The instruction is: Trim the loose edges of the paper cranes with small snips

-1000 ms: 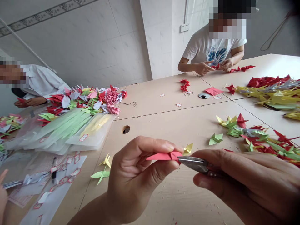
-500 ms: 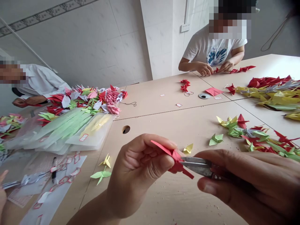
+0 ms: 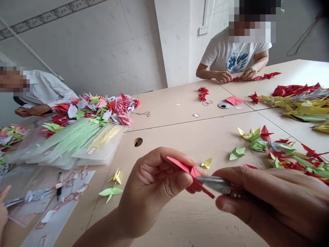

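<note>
A folded red paper crane [image 3: 193,171] is pinched between the thumb and fingers of my left hand [image 3: 156,192], above the table. My right hand [image 3: 267,202] grips a pair of small metal pliers [image 3: 217,184], most of the handle hidden in the palm. The narrow jaws touch the middle of the crane and look closed, beside a thin red strip of paper that points down to the right. Behind my hands lies a yellow paper crane [image 3: 206,163], with a green crane [image 3: 237,153] farther right.
Strung cranes [image 3: 285,147] lie on the right, with yellow and red bundles [image 3: 295,103] behind. Plastic bags [image 3: 77,144] and a crane heap [image 3: 100,106] fill the left. Two people sit across the table [image 3: 164,120]; another person's hand [image 3: 3,206] shows at the left edge.
The pliers' jaws, slightly parted before, now look closed at the crane and have turned a little. Both my hands have shifted only slightly.
</note>
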Demonstrator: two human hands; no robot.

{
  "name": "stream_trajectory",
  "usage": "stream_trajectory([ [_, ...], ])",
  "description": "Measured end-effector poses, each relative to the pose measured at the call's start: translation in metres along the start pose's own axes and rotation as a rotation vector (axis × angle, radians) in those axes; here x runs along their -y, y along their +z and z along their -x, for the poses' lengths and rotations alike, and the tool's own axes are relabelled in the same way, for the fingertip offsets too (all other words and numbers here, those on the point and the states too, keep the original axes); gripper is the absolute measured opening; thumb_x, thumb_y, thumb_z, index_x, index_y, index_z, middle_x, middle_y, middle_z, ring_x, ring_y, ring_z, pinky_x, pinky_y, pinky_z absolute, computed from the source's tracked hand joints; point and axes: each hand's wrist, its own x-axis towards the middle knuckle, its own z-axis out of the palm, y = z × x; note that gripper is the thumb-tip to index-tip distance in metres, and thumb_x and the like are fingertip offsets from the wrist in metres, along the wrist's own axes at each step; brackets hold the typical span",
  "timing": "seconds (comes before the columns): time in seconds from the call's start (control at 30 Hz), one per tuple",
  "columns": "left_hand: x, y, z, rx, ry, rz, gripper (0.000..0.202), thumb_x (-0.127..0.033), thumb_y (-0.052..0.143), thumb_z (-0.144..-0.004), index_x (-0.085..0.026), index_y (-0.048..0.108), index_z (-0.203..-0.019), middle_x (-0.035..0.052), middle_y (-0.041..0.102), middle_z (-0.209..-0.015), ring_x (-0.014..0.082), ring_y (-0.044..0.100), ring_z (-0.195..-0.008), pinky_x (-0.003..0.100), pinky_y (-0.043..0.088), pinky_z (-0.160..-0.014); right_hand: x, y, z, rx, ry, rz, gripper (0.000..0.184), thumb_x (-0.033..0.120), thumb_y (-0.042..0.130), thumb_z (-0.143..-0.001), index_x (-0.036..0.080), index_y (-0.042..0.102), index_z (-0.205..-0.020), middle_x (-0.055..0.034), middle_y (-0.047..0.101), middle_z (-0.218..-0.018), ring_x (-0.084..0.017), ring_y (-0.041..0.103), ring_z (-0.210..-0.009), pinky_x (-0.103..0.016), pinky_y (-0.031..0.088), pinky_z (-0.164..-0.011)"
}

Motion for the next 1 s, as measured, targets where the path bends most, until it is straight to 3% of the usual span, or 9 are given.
stream_trajectory([
  [0.17, 0.000, 0.001, 0.002, 0.006, -0.022, 0.020, 0.013, -0.018, 0.104, -0.111, -0.030, 0.104, -0.117, 0.0042, 0.097, -0.101, 0.0169, 0.092, -0.088, 0.025, 0.080, -0.090, -0.010, -0.003, 0.005, 0.014, -0.001, -0.014, 0.043, 0.077, 0.093, -0.111, 0.036, 0.095, -0.118, -0.0025, 0.080, -0.073, -0.030, 0.085, -0.072, -0.032, 0.061, -0.057],
  [0.37, -0.004, 0.006, -0.002, -0.039, -0.115, 0.089, 0.010, -0.028, 0.107, -0.110, -0.025, 0.099, -0.111, 0.0032, 0.091, -0.096, 0.0151, 0.085, -0.079, 0.026, 0.079, -0.085, -0.008, -0.006, 0.000, 0.012, -0.013, -0.015, 0.036, 0.072, 0.094, -0.112, 0.037, 0.095, -0.122, -0.0013, 0.083, -0.076, -0.029, 0.083, -0.070, -0.033, 0.061, -0.059],
  [0.43, -0.005, 0.007, -0.003, -0.044, -0.144, 0.103, 0.012, -0.029, 0.108, -0.110, -0.024, 0.097, -0.112, 0.0014, 0.087, -0.092, 0.0125, 0.080, -0.075, 0.022, 0.075, -0.082, -0.004, -0.008, -0.007, 0.022, -0.042, -0.002, 0.031, 0.067, 0.086, -0.121, 0.037, 0.092, -0.122, -0.0004, 0.085, -0.079, -0.026, 0.081, -0.066, -0.032, 0.061, -0.059],
  [0.53, -0.004, 0.004, -0.002, -0.015, -0.148, 0.136, 0.017, -0.025, 0.109, -0.109, -0.028, 0.099, -0.122, -0.0015, 0.084, -0.091, 0.0097, 0.078, -0.078, 0.015, 0.069, -0.081, -0.001, -0.011, -0.017, 0.055, -0.104, -0.002, 0.039, 0.060, 0.060, -0.136, 0.035, 0.083, -0.118, 0.0030, 0.084, -0.079, -0.020, 0.077, -0.059, -0.029, 0.058, -0.058],
  [0.67, -0.003, 0.001, -0.001, 0.030, -0.162, 0.200, 0.030, -0.024, 0.112, -0.106, -0.032, 0.098, -0.130, -0.0022, 0.086, -0.095, 0.0098, 0.081, -0.084, 0.013, 0.068, -0.083, -0.001, -0.012, -0.022, 0.083, -0.117, -0.022, 0.040, 0.058, 0.049, -0.141, 0.036, 0.074, -0.121, 0.0078, 0.081, -0.078, -0.017, 0.076, -0.057, -0.029, 0.056, -0.057],
  [0.9, -0.008, 0.010, -0.008, 0.013, -0.190, 0.178, 0.041, -0.024, 0.119, -0.096, -0.024, 0.078, -0.101, -0.0045, 0.079, -0.083, 0.0097, 0.072, -0.071, 0.014, 0.063, -0.074, -0.003, -0.013, -0.018, 0.092, -0.151, 0.027, 0.044, 0.055, 0.050, -0.139, 0.035, 0.082, -0.116, 0.0018, 0.087, -0.083, -0.022, 0.080, -0.060, -0.035, 0.056, -0.055],
  [1.0, -0.009, 0.013, -0.009, 0.018, -0.195, 0.151, 0.043, -0.029, 0.118, -0.098, -0.024, 0.075, -0.098, -0.0051, 0.074, -0.080, 0.0090, 0.067, -0.067, 0.014, 0.060, -0.071, -0.004, -0.013, -0.018, 0.097, -0.149, 0.028, 0.046, 0.058, 0.051, -0.139, 0.035, 0.083, -0.115, -0.0003, 0.092, -0.088, -0.025, 0.084, -0.065, -0.036, 0.057, -0.056],
])
